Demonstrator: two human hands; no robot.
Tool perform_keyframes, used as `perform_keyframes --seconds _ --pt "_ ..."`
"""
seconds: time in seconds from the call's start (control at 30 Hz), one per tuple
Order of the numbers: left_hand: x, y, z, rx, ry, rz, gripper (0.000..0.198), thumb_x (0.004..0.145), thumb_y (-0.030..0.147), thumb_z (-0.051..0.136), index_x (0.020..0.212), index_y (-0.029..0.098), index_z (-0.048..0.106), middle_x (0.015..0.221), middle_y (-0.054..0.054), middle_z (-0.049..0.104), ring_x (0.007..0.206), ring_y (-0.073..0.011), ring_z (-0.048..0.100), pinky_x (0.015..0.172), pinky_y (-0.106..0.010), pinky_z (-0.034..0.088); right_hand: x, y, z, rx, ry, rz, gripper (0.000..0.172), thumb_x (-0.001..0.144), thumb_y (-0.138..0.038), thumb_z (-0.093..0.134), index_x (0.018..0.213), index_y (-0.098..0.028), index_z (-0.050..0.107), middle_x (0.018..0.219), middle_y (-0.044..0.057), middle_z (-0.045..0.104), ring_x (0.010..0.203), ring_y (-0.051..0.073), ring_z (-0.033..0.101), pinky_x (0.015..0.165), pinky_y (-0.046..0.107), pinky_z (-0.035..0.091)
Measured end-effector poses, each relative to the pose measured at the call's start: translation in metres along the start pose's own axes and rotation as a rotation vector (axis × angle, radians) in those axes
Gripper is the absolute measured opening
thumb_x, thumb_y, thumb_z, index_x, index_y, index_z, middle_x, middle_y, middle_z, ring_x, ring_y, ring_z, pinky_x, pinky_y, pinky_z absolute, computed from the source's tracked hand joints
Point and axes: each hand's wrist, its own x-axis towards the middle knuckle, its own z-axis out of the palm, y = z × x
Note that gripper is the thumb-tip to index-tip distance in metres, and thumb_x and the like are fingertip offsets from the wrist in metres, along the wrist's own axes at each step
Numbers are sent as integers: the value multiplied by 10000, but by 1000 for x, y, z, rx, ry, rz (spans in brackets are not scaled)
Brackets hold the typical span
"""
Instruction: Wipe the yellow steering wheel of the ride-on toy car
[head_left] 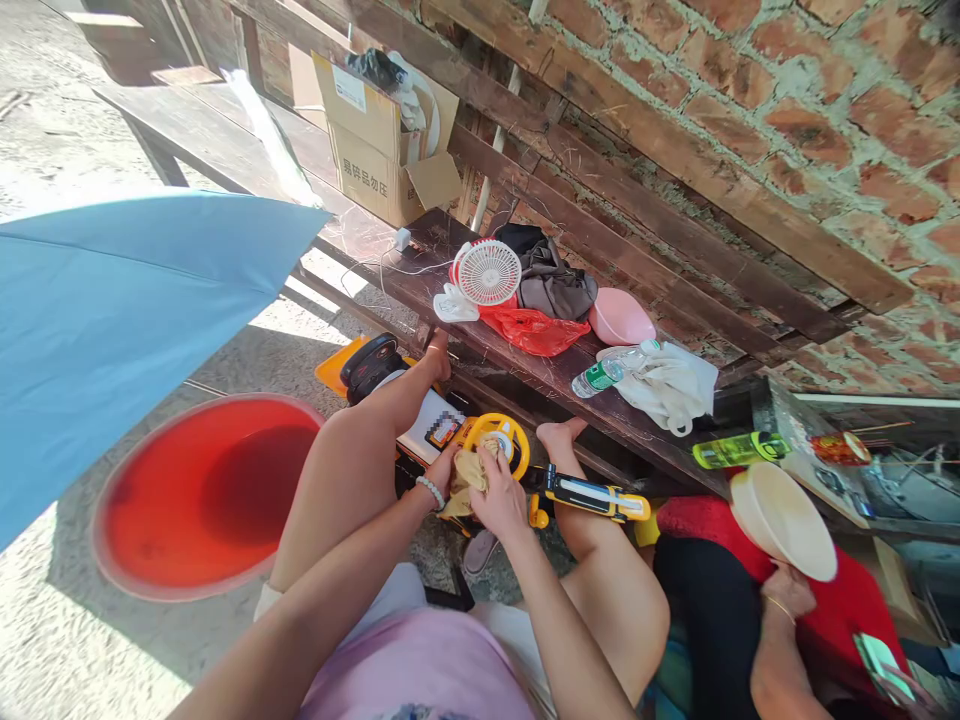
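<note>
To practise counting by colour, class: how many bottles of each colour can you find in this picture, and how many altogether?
Clear bottle with green label: 1
Lime-green bottle: 1
Orange bottle: 1
Total: 3

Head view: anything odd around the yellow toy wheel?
Nothing looks damaged on the wheel. The one odd thing: the bare left foot and right foot are propped against the bench edge, not on the ground.

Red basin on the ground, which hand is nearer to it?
The left hand is nearer, off to the right of the red basin; the right hand lies farther right, past it.
</note>
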Motion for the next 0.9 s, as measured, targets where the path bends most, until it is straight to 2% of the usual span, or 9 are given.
perform_keyframes --seconds 0.07,0.1,0.17,0.23,0.37,0.5,0.63,0.8,0.9 --pt "-1 2 -1 0 9 -21 400 1051 390 535 1337 154 684 973 -79 829 880 -239 793 854 -318 592 24 -2 -15 -38 21 49 683 941 -281 528 1620 -265 450 1752 126 309 1329 289 635 1036 380 534" --pt "-1 3 -2 10 17 -28 416 1051 401 537 1368 165 670 999 -74 829 894 -238 792 857 -318 589 36 -3 -21 -64 -17 50 654 945 -294 531 1597 -269 482 1741 128 330 1300 296 651 1030 397 534" --pt "-3 5 -2 42 26 -27 430 1061 404 522 1408 184 650 1046 -67 828 926 -230 787 867 -310 581 54 -4 -29 -116 -119 10 606 934 -310 557 1539 -269 541 1677 131 428 1242 303 677 1018 421 535" --pt "-5 6 -1 73 23 -9 430 1078 394 490 1425 191 644 1079 -68 824 956 -222 779 881 -303 572 60 -2 -29 -146 -183 -53 581 919 -315 580 1497 -261 569 1610 126 503 1219 301 682 1008 424 537" --pt "-5 4 -1 121 49 -1 457 1103 407 446 1419 150 653 1034 -83 819 889 -210 761 855 -297 564 43 5 -13 -147 -173 -154 552 919 -330 592 1467 -273 576 1663 104 442 1244 285 664 991 397 545" --pt "-1 2 -5 125 100 6 465 1102 401 451 1429 125 634 927 -72 805 798 -201 745 796 -285 562 23 7 0 -138 -159 -160 535 921 -337 598 1454 -295 578 1705 91 386 1199 266 681 944 376 557" --pt "-1 3 -9 96 22 -12 467 1072 457 504 1397 148 635 913 -68 799 787 -229 745 799 -310 566 7 11 2 -104 -167 -153 468 926 -353 589 1391 -308 619 1577 77 534 1113 254 709 901 358 551" --pt "-7 8 -6 219 18 -16 480 1121 453 328 1299 161 664 843 -56 760 663 -190 662 797 -307 531 -17 34 3 -49 -143 -11 524 877 -291 604 1400 -317 615 1483 55 600 1072 241 724 865 323 523" --pt "-10 10 -2 266 34 -4 474 1127 444 300 1273 172 660 866 -58 760 736 -197 685 851 -321 526 -17 41 -5 -33 -97 95 542 876 -287 591 1418 -298 597 1438 61 623 1041 236 731 843 319 518"
